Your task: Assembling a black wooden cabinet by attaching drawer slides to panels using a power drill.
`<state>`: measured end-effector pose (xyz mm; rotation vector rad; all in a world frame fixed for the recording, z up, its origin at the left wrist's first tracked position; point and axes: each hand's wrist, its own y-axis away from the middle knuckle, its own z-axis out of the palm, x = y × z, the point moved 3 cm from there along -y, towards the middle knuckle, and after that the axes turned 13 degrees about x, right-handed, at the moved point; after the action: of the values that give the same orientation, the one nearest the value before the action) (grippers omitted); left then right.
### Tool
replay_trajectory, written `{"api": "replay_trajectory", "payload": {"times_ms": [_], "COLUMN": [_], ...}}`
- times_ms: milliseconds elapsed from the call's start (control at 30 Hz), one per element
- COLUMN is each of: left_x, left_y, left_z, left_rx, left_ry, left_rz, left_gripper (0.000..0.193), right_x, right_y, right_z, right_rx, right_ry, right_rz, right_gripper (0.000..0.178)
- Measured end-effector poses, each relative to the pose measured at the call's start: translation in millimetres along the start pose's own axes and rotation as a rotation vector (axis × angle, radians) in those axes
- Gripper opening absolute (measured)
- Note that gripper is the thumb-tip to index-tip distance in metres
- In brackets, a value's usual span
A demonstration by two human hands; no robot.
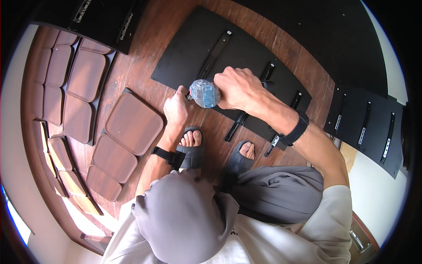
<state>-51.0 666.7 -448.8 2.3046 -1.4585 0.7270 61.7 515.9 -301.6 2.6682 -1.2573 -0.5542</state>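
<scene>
A black panel (pixel 176 53) lies on the wooden floor in front of my feet, with several metal drawer slides set across it. My right hand (pixel 235 88) is closed around a power drill (pixel 205 93), seen nearly end-on with a translucent blue and grey body. The drill is over the panel's near edge, and its tip is hidden beneath it. Just left of it, my left hand (pixel 176 107) pinches the near end of a drawer slide (pixel 214 55). Two further slides (pixel 237 125) stick out past the panel's near edge, to the right of my hands.
Brown-faced panels (pixel 134 118) lie in rows on the floor to the left. A black cabinet piece with rails (pixel 88 20) is at the far left. Another black panel with slides (pixel 369 119) leans at the right, below a large dark panel (pixel 325 35). My sandalled feet (pixel 191 143) are close to the work.
</scene>
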Motion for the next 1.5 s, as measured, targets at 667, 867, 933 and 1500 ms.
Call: {"api": "replay_trajectory", "payload": {"times_ms": [667,867,933,1500], "left_x": [-18,-19,-21,-5], "left_y": [25,20,24,-15], "left_z": [-11,-9,-22,-30], "left_rx": [-0.152,-0.118,-0.150,-0.282], "left_ry": [-0.179,-0.150,-0.116,-0.417], "left_rz": [-0.066,-0.011,0.085,0.564], "left_gripper": [0.043,0.052,0.056,0.047], "right_x": [150,181,175,143], "right_y": [205,369,415,565], "right_z": [-26,90,135,365], "right_rx": [0.484,0.552,0.560,0.517], "right_ry": [0.005,-0.043,-0.067,-0.324], "right_rz": [0.363,1.113,1.293,1.702], "right_gripper": [0.048,0.060,0.068,0.083]}}
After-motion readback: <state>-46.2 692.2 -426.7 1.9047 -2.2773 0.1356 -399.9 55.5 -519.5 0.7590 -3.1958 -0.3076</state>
